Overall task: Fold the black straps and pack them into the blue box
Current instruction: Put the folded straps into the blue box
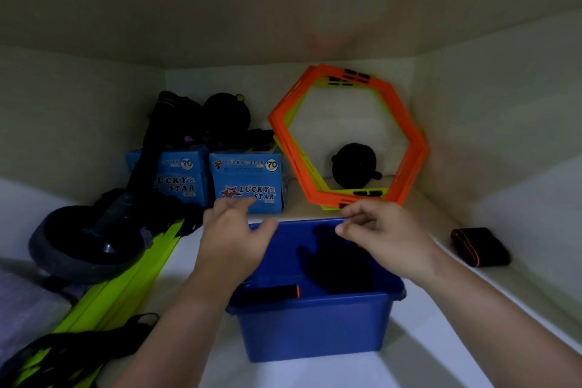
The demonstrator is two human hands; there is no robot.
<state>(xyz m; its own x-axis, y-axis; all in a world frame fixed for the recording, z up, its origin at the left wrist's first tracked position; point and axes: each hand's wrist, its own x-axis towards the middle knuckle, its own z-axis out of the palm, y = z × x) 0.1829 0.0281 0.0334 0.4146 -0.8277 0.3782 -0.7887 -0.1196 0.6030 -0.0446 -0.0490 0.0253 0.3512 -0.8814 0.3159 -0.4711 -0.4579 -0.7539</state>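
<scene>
A blue plastic box (315, 327) stands on the white shelf in front of me. Inside it lies a dark bundle of black strap (337, 261), and a rolled black strap with an orange end (274, 291) rests near its front wall. My left hand (234, 236) hovers over the box's left rim, fingers spread and holding nothing. Above the far right rim is my right hand (381, 231), fingers loosely curled and empty. A folded black strap with orange stitching (480, 246) lies on the shelf to the right. More black straps (78, 346) trail at the lower left.
Two blue Lucky Star cartons (248, 183) stand behind the box. Orange and yellow hexagon rings (349, 135) lean on the back wall around a black round object (354, 165). At left are a black wheel with handle (85, 239), yellow-green slats (126, 280) and dark gear.
</scene>
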